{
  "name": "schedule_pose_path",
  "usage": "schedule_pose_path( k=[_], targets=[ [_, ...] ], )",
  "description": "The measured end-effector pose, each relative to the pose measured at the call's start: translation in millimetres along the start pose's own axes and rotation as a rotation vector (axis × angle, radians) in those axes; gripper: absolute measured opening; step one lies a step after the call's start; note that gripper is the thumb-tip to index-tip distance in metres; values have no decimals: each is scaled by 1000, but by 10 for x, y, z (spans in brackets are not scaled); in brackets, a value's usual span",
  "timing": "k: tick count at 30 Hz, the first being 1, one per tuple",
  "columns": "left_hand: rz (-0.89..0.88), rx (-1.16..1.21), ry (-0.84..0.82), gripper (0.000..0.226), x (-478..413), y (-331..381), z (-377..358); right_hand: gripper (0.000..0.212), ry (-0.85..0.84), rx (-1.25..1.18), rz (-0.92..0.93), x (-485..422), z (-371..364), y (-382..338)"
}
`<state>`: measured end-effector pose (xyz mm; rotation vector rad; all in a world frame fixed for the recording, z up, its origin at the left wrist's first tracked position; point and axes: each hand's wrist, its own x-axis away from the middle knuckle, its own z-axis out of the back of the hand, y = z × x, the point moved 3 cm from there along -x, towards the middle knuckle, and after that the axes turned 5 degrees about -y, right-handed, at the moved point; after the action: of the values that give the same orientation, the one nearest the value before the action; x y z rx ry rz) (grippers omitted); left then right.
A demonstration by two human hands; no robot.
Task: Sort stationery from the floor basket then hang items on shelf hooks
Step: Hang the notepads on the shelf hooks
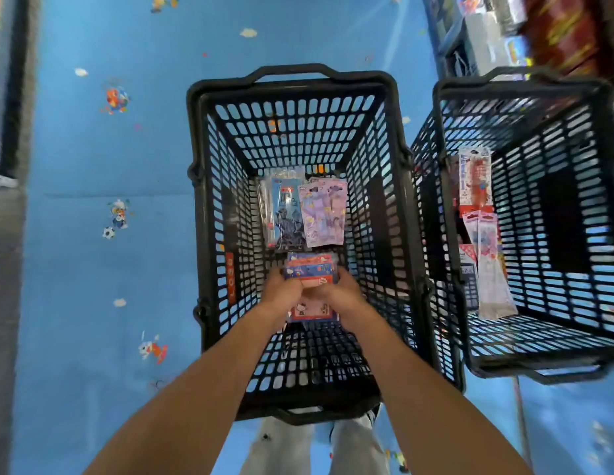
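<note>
I look straight down into the black basket (292,84) standing on the blue printed floor (93,262). Both arms reach into it from its near edge. My left hand (281,290) and right hand (340,290) meet over the middle of the basket and hold a small stack of blue-and-red packets (310,269) between them, the left hand's fingers curled round its left side and the right hand's round its right side. Just under the hands, toward the near edge, lies a cat-print card (312,311); whether the hands hold it too, I cannot tell. On the basket bottom toward the far edge lie a blue pack (286,214) and, just beside it on the right, a purple pack (323,214). A second black basket (525,84) stands right of the first. Along its left wall lean a long red pack (475,176) and pink packs (484,234). Blurred shelves (477,39) fill the far right corner of the view.
</note>
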<state>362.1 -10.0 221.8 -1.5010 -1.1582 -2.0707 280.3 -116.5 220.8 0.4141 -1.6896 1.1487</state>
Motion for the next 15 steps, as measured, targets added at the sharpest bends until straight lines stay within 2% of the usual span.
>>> schedule_pose_path(
  k=[3,5,7,9,13,15],
  targets=[
    [-49,97,-1,48,328,169,14,77,-71,-64,94,224,81,-111],
    [-76,106,-25,45,510,232,6,67,-103,-83,124,406,130,-151],
    [-92,118,-82,42,686,259,-16,48,-103,-112,145,614,193,-168],
    [-118,112,-142,26,952,294,-67,40,-119,-147,183,844,233,-170],
    [-202,131,-228,17,1522,255,-222,52,-155,-154,294,1368,324,-140],
    [-253,115,-298,33,1796,208,-310,49,-174,-145,342,1686,404,-118]
  ],
)
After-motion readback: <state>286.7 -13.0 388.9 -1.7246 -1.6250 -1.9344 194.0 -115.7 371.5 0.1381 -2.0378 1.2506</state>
